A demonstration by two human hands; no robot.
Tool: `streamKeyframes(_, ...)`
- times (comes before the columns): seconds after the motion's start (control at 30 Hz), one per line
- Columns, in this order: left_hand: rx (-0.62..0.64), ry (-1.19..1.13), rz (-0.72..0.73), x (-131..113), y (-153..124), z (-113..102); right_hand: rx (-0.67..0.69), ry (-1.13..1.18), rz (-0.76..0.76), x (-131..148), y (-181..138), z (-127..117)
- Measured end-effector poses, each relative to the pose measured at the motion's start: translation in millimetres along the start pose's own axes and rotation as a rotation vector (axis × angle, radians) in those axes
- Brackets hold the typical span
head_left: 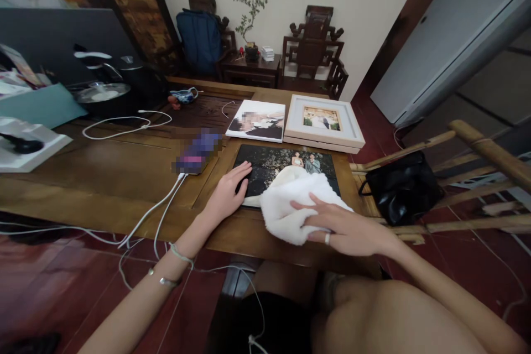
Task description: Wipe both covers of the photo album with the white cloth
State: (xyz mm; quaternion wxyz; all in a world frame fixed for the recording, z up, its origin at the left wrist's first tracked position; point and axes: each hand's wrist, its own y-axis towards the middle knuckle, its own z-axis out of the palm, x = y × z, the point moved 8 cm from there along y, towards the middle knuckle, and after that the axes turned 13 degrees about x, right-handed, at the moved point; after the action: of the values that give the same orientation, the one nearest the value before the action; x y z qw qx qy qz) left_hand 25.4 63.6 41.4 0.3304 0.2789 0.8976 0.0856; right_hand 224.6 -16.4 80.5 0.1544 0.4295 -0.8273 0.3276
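Dark rectangular photo panel [286, 165] with two small figures printed near its top lies flat on the brown wooden surface [103, 177], straight ahead of the person. Its long axis runs left to right, parallel to the near edge. Left hand [230, 191] rests palm-down on the panel's left short edge, fingers loosely extended and gripping nothing. Right hand [344, 227] lies flat on a white fluffy cloth [286, 204], fingers spread and pressing down rather than pinching. The cloth is bunched over the panel's near-right part and overhangs its near edge. Both hands touch the work. The right is on the cloth and the left is nearer the bare dark face. Beyond the panel, side by side, are an unframed photo print [257, 120] and a white-framed photo [323, 121], both apart from the hands. A black bag [400, 185] sits to the right on a bamboo frame, and white cables [153, 210] trail off the left. Hidden: the panel's near-right corner under the cloth, and the right thumb. An object left of the panel is blurred out and cannot be identified.
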Motion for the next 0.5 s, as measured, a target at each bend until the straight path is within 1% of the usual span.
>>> streamKeyframes(0.07, -0.006, 0.000, 0.005, -0.4, 0.1, -0.2, -0.041, 0.033, 0.158, -28.6, -13.9, -2.6)
streamKeyframes(0.13, -0.011, -0.002, 0.008, -0.3, 0.2, -0.3, -0.128, 0.039, 0.273, -57.0, -23.3, -10.2)
streamKeyframes(0.2, -0.013, -0.004, 0.010, 0.0, 0.3, -0.2, -0.215, 0.020, 0.327, -79.3, -26.0, -21.1)
streamKeyframes(0.27, -0.014, -0.003, 0.011, 0.6, 0.2, -0.1, -0.286, -0.016, 0.348, -94.8, -21.8, -34.1)
streamKeyframes(0.33, -0.016, 0.002, 0.015, 0.7, 0.0, -0.1, -0.344, -0.068, 0.334, -102.6, -11.7, -46.8)
streamKeyframes(0.4, -0.017, 0.008, 0.017, 0.8, -0.3, -0.1, -0.397, -0.136, 0.308, -104.5, 1.1, -56.1)
streamKeyframes(0.5, -0.015, 0.011, 0.016, 0.7, -0.6, -0.3, -0.451, -0.254, 0.330, -101.4, 16.5, -58.1)
